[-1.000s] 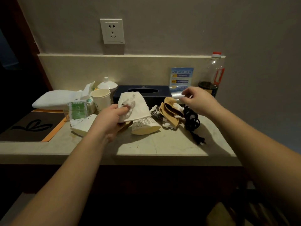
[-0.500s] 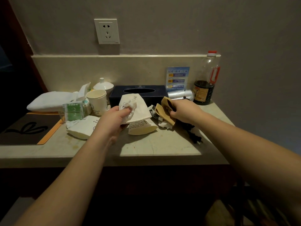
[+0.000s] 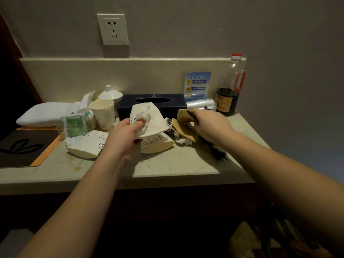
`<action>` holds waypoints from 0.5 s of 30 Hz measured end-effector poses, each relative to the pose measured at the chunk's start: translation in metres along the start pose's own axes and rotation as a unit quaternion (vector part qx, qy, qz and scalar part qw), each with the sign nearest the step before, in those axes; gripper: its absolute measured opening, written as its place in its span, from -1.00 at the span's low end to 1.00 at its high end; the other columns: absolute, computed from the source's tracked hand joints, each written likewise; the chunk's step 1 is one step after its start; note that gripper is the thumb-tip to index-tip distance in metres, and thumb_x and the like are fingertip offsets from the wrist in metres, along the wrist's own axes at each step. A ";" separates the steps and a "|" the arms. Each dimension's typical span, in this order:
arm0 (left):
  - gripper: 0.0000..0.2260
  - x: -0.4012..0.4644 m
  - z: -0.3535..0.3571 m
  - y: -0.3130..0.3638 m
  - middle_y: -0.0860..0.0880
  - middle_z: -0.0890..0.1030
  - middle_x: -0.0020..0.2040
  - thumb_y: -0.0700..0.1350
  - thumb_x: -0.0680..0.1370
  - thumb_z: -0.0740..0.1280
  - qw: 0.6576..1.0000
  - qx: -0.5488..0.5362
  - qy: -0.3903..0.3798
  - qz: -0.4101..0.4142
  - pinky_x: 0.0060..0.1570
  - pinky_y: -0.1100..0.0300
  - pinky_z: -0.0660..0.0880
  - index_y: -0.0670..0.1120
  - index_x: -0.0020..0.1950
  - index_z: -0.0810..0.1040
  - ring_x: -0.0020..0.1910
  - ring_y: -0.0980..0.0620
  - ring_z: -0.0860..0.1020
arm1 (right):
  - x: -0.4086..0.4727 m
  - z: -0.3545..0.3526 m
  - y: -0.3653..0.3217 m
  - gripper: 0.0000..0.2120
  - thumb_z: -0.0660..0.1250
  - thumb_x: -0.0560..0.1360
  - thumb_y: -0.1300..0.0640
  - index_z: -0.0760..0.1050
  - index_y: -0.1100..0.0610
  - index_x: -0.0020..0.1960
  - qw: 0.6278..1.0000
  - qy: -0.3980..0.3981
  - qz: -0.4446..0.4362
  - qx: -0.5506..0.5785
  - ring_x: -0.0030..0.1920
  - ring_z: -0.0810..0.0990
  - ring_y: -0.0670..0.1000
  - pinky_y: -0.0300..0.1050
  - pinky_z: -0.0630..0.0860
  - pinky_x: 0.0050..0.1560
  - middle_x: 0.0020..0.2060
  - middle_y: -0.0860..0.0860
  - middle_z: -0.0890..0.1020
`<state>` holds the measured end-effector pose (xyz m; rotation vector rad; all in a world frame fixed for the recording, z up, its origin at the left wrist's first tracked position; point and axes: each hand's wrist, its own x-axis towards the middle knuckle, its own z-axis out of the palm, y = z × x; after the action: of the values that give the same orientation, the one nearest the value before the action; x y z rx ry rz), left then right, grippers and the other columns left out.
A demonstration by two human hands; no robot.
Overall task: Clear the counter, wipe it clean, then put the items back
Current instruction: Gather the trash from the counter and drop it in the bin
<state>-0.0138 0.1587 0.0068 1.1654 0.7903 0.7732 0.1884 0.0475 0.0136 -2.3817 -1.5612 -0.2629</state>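
My left hand (image 3: pixel 123 135) holds a crushed white paper cup (image 3: pixel 149 119) with a wad of tissue above the stone counter (image 3: pixel 178 164). My right hand (image 3: pixel 211 123) grips a crumpled brown paper wrapper (image 3: pixel 184 127) at the counter's middle right, lifting its upper flap. Under the held cup lies another flattened patterned cup (image 3: pixel 156 144). A third flattened white cup (image 3: pixel 87 146) lies to the left. A black power cord (image 3: pixel 216 151) runs out from under my right hand, its plug near the front.
Along the back stand an upright paper cup (image 3: pixel 103 113), a white lidded bowl (image 3: pixel 110 94), a dark tissue box (image 3: pixel 151 101), a silver roll (image 3: pixel 201 104), a blue card (image 3: pixel 197 84) and a soy sauce bottle (image 3: pixel 229 90). A folded white towel (image 3: pixel 44 113), green packets (image 3: pixel 74 124) and a dark tray (image 3: pixel 24 148) sit left.
My right hand came down from near the silver roll onto the brown wrapper and took hold of it, and is now raising its flap. My left hand kept the crushed cup nearly still.
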 end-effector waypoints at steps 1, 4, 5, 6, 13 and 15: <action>-0.93 0.000 0.001 -0.001 -0.05 0.65 -0.09 -0.19 0.60 0.29 1.000 -0.004 -0.001 -0.005 -0.32 0.20 0.51 -0.05 0.00 0.54 -0.17 0.06 0.62 | -0.001 0.004 -0.001 -0.75 0.16 0.60 0.07 0.41 0.01 0.27 1.000 -0.020 -0.003 -0.004 -0.01 0.59 0.04 -0.04 0.58 -0.08 0.05 0.00 0.60; -0.92 0.000 0.001 -0.002 -0.05 0.66 -0.09 -0.18 0.59 0.30 1.000 -0.010 -0.006 -0.006 -0.35 0.20 0.50 -0.06 0.05 0.56 -0.17 0.05 0.63 | -0.003 0.012 0.002 -0.66 0.21 0.58 0.00 0.34 -0.01 0.34 0.998 -0.062 -0.014 -0.015 0.01 0.59 0.05 0.01 0.60 -0.02 0.09 0.01 0.59; -0.91 -0.001 0.001 -0.002 -0.05 0.66 -0.09 -0.18 0.59 0.30 1.000 -0.009 -0.006 -0.005 -0.36 0.21 0.50 -0.07 0.06 0.56 -0.16 0.05 0.62 | -0.003 0.012 0.004 -0.66 0.23 0.56 -0.01 0.36 -0.01 0.32 0.997 -0.074 -0.015 -0.017 -0.01 0.59 0.04 -0.01 0.60 -0.02 0.08 0.01 0.59; -0.90 -0.001 0.001 -0.002 -0.05 0.66 -0.09 -0.19 0.59 0.30 1.000 -0.008 -0.006 -0.004 -0.36 0.22 0.50 -0.07 0.08 0.55 -0.16 0.05 0.62 | -0.002 0.010 0.006 -0.66 0.25 0.55 -0.02 0.37 -0.01 0.30 0.996 -0.090 -0.015 -0.012 -0.03 0.57 0.01 -0.04 0.59 -0.03 0.06 0.00 0.59; -0.86 -0.008 0.004 0.001 -0.05 0.64 -0.07 -0.21 0.60 0.28 1.000 -0.027 -0.007 -0.004 -0.46 0.30 0.50 -0.11 0.14 0.52 -0.19 0.08 0.60 | 0.005 0.009 0.012 -0.57 0.33 0.49 0.07 0.36 -0.04 0.34 0.992 -0.123 0.001 -0.024 0.09 0.50 0.08 0.02 0.37 0.19 0.05 0.01 0.56; -0.86 -0.011 0.005 0.002 -0.05 0.63 -0.09 -0.22 0.60 0.27 0.999 -0.035 -0.009 -0.007 -0.47 0.31 0.50 -0.12 0.15 0.51 -0.21 0.09 0.59 | 0.006 0.014 0.014 -0.62 0.32 0.49 0.08 0.39 -0.04 0.29 0.995 -0.099 0.014 -0.016 0.09 0.50 0.09 0.03 0.33 0.19 0.03 0.01 0.57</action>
<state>-0.0151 0.1472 0.0116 1.1013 0.7496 0.7713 0.2040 0.0523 0.0006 -2.5178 -1.6154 -0.0468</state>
